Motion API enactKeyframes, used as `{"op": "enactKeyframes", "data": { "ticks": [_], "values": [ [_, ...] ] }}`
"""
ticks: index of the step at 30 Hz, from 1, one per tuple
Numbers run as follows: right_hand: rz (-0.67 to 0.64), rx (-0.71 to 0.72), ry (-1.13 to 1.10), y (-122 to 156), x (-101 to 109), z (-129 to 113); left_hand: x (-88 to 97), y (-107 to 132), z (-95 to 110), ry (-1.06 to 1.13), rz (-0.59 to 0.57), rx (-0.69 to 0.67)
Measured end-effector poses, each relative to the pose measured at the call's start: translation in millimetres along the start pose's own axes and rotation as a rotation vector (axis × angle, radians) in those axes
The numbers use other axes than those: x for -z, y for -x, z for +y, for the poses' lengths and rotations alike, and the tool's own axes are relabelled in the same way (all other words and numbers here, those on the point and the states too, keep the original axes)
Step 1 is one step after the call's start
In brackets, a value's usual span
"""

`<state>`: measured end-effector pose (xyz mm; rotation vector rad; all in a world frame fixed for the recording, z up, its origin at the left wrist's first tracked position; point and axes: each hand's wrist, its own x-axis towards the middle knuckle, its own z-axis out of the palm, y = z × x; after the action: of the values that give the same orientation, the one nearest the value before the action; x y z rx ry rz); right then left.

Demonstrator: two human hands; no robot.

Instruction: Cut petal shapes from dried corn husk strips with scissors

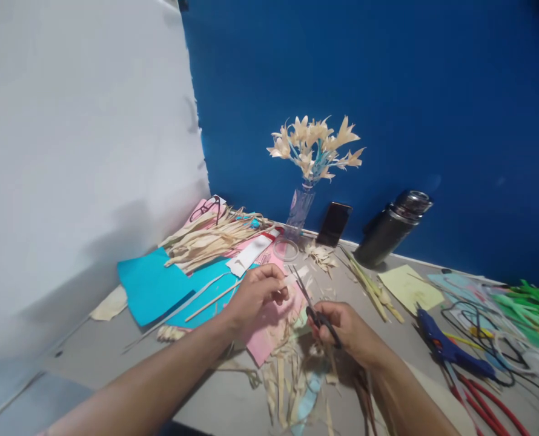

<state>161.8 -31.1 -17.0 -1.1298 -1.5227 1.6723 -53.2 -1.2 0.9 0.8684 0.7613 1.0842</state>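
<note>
- Bare forearms (155,369) are reaching over the tabletop (233,409) in the head view.
- Left hand (261,290) is pinching a pale strip (291,279), nearly closed; right hand (349,333) is curling around black-handled scissors (314,313), slightly agape.
- Trimming is seemingly occupying this step; the next move is probably calling for steadiness.
- Thin and whitish, the strip is showing above pink paper (259,344).

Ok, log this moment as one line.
Left hand: pinching pale strip | right hand: holding black-handled scissors, blades at pale strip | beyond: cream flowers in clear vase | right side: blue glue gun
</note>
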Motion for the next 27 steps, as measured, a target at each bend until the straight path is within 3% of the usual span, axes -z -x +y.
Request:
{"op": "enactKeyframes", "data": {
  "ticks": [10,14,19,27],
  "values": [
    [0.102,0.016,0.01,0.2,1.2,-0.4,-0.3,-4.1,0.3,0.224,-0.031,0.061],
    [0.095,0.018,0.011,-0.7,2.5,2.0,0.8,-1.3,-1.5,0.114,-0.068,-0.014],
    [0.058,0.011,-0.003,-1.3,0.4,2.7,0.7,-1.7,-4.2,-0.126,0.001,-0.146],
    [0.019,0.007,0.036,0.5,-0.1,3.8,-4.8,-0.1,-1.9,0.004,-0.017,-0.098]
  ]
}}
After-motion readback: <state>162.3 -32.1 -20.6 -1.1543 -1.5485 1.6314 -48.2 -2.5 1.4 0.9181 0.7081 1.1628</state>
